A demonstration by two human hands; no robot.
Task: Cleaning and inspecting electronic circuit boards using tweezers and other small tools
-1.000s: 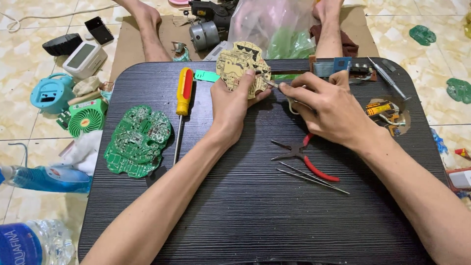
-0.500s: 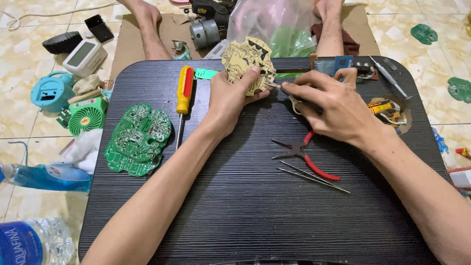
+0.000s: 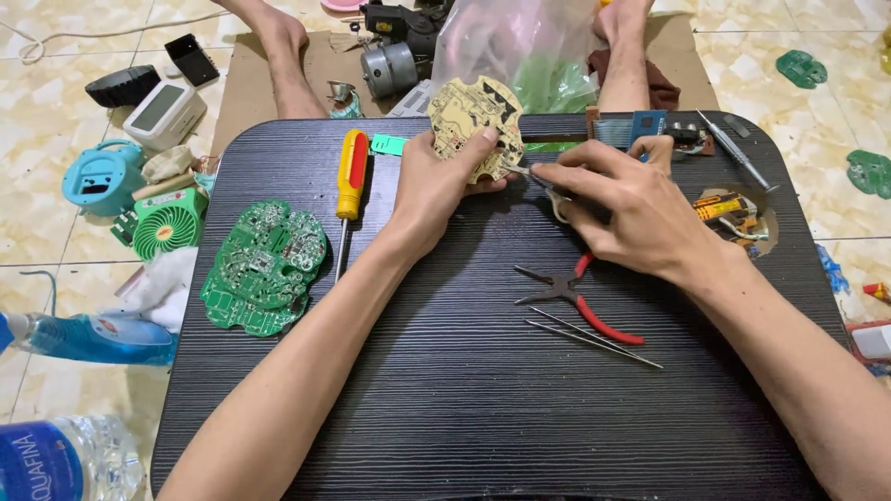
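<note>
- Broadly, the black wood-grain counter [image 3: 445, 408] is carrying work that looks to be in its middle stretch: one board is lying set aside while another is being worked on in the air near the far edge.
- Off to the left, the green circuit board [image 3: 264, 267] is lying flat on the counter, component side up, with nobody touching it; whether it is finished I cannot tell.
- Near the far edge, the tan circuit board [image 3: 475, 119] is being held up off the counter, tilted, its trace side facing the camera.
- Gripping it, the left hand [image 3: 436, 186] is clamped on the board's lower edge, forearm running diagonally up from the near-left corner.
- Opposite, the right hand [image 3: 631, 209] is closed around a thin metal tool [image 3: 531, 173], likely tweezers, whose tip is touching the tan board's right edge; the wrist is hovering above the counter.
- Lying idle are the yellow-and-red screwdriver [image 3: 351, 181] just beside the left wrist and the red-handled pliers [image 3: 580, 299] under the right forearm, with thin metal rods [image 3: 594, 339] beside them.
- Judging by this, the picking at the tan board is not yet done.
</note>
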